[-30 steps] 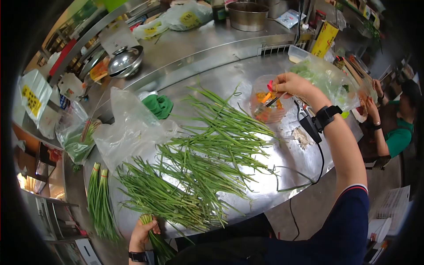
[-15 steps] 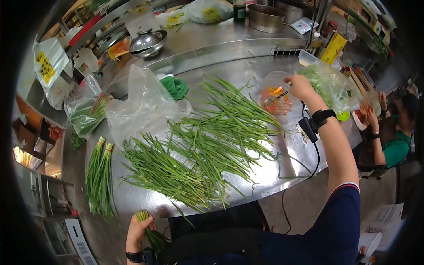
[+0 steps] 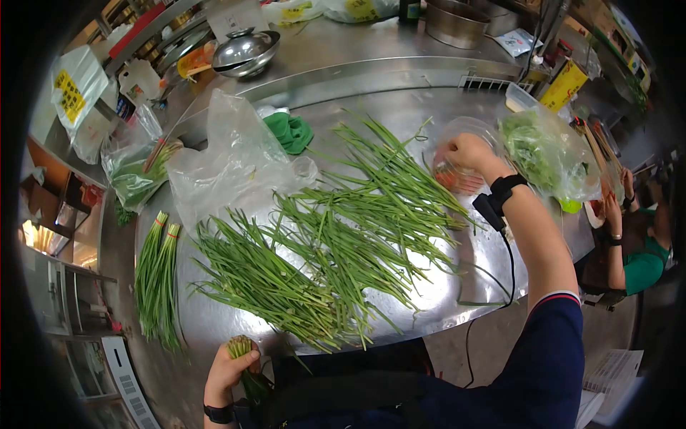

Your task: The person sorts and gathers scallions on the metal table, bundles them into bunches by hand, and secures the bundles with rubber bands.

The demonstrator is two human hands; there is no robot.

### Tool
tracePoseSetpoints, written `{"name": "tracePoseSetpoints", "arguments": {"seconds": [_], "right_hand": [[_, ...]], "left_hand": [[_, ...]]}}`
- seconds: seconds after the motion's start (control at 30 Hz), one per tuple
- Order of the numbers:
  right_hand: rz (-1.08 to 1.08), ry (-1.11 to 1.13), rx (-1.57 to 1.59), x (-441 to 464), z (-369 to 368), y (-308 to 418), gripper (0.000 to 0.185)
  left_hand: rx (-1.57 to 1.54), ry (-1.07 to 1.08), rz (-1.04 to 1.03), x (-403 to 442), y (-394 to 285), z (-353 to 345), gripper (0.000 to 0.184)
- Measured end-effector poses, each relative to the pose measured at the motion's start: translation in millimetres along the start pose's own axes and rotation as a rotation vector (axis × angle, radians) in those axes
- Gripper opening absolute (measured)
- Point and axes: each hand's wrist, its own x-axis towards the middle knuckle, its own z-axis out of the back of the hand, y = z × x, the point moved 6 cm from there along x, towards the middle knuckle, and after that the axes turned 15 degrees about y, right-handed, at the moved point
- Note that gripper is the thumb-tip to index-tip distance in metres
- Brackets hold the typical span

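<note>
My left hand, low at the table's front edge, is closed around a bunch of garlic chives, their cut ends pointing up. My right hand is over a clear plastic tub, its fingers curled down inside; the fingertips are partly hidden. Red and orange pieces, apparently rubber bands, lie in the tub. Loose garlic chives spread across the steel table between my hands. Two bundles of chives, tied with red bands, lie at the left.
A clear plastic bag and a green cloth lie behind the chives. Bagged leafy greens sit right of the tub. A lidded metal bowl stands on the back shelf. A co-worker in a green sleeve is at the right.
My right hand has moved down and slightly left into the tub, its fingers curling in. My left hand still grips its chives. The whole view has shifted slightly.
</note>
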Motion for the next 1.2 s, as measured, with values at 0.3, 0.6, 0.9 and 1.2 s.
{"name": "tracePoseSetpoints", "arguments": {"seconds": [0.3, 0.6, 0.9, 1.2], "right_hand": [[-0.23, 0.013, 0.04, -10, 9, 5, 0.035], [-0.124, -0.06, -0.001, -1, 6, 2, 0.03], [-0.189, -0.044, 0.082, -11, 12, 10, 0.031], [0.31, -0.333, 0.847, -134, 75, 76, 0.009]], "left_hand": [[0.059, 0.023, 0.033, -2, -3, -5, 0.016], [0.14, 0.04, -0.052, -18, -17, -10, 0.013], [0.124, -0.043, -0.068, -39, -6, -9, 0.018], [0.057, -0.073, -0.299, -30, -32, -14, 0.013]]}}
